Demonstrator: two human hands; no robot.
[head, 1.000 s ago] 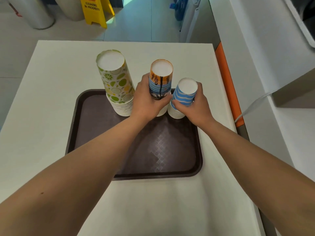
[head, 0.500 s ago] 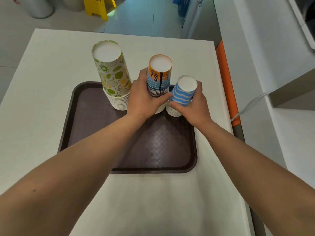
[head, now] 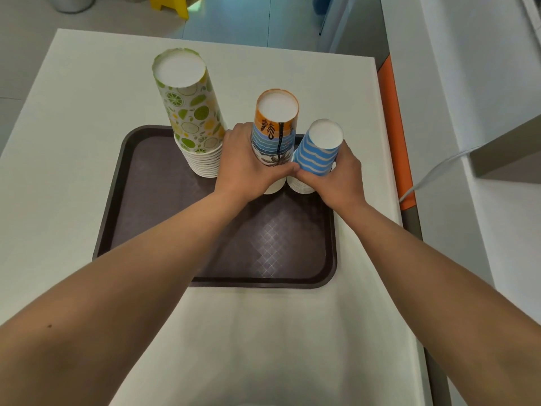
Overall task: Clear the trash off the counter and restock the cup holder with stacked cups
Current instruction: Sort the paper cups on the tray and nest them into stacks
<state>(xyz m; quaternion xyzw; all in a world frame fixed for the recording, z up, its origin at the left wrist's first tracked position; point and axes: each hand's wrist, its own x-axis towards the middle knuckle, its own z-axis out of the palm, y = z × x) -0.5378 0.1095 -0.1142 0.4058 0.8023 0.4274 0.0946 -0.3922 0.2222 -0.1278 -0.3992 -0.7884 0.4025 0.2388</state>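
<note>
Three upside-down stacks of paper cups stand at the far end of a dark brown tray. The tallest, with a lime and lemon print, stands at the far left, untouched. My left hand grips the middle stack, orange on top with blue bands and a palm tree. My right hand grips the shorter blue-and-white wavy stack at the tray's far right. The two held stacks stand side by side, close together, and my thumbs meet between them.
The tray lies on a white counter. An orange strip runs along the counter's right edge, with a white ledge and a white cable beyond it. A yellow floor sign stands on the floor far behind.
Both hands keep their grips on the same two stacks. The view has shifted slightly; the stacks and tray stay in the same arrangement.
</note>
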